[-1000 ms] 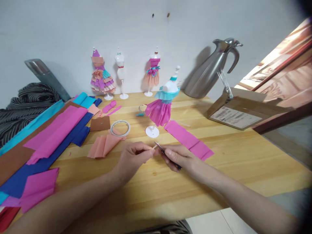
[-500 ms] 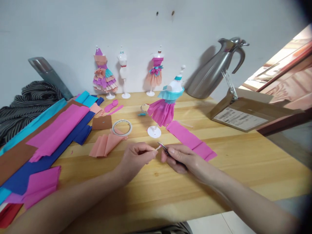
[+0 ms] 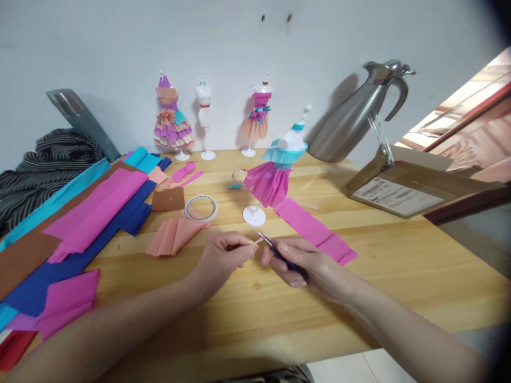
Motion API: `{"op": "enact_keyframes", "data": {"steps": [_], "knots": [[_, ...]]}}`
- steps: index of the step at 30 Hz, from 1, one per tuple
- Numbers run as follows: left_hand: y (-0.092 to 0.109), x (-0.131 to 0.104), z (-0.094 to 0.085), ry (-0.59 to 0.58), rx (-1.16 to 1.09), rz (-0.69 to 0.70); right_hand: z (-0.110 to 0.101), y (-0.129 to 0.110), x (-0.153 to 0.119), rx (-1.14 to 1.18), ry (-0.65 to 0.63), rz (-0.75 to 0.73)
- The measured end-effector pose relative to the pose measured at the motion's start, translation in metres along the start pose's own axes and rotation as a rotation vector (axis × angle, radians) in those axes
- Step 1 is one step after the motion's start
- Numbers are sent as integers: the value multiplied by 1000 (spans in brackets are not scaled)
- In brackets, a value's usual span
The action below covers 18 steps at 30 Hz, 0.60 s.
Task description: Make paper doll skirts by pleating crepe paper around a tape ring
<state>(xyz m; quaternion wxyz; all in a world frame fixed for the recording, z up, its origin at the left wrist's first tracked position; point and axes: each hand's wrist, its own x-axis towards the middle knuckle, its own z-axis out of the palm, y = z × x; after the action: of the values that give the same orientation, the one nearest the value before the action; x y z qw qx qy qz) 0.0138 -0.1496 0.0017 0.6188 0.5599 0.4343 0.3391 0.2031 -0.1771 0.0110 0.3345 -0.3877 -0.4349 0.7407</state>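
Between thumb and fingers my left hand (image 3: pixel 229 255) pinches a small pale strip (image 3: pixel 259 240), its exact kind too small to tell. My right hand (image 3: pixel 297 260) is closed around dark-handled scissors (image 3: pixel 279 252), whose slightly parted metal blades meet the strip's end. Just behind stands a small white mannequin in a turquoise top and pink pleated skirt (image 3: pixel 269 183), on a round white base (image 3: pixel 254 216). A long pink crepe paper strip (image 3: pixel 315 229) lies behind my right hand. Folded peach paper (image 3: pixel 173 238) and a roll of tape (image 3: pixel 201 208) are left of the mannequin.
Layered sheets of coloured crepe paper (image 3: pixel 96 213) cover the table's left side. Several small mannequins (image 3: pixel 205 106) line the wall. At the right back stand a steel jug (image 3: pixel 353 117) and an open cardboard box (image 3: pixel 403 191). A striped cloth (image 3: pixel 66 159) lies far left.
The scissor blades have parted a little at the strip, and my right-hand fingers have loosened slightly on the handles. My left hand keeps its pinch. The view has shifted slightly.
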Motion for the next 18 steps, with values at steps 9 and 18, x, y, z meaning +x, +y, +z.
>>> {"op": "enact_keyframes", "data": {"steps": [9, 18], "knots": [[1, -1, 1, -3, -1, 6, 1, 1, 1, -10, 0, 9], [7, 2, -1, 26, 74, -6, 3, 10, 5, -4, -14, -14]]}}
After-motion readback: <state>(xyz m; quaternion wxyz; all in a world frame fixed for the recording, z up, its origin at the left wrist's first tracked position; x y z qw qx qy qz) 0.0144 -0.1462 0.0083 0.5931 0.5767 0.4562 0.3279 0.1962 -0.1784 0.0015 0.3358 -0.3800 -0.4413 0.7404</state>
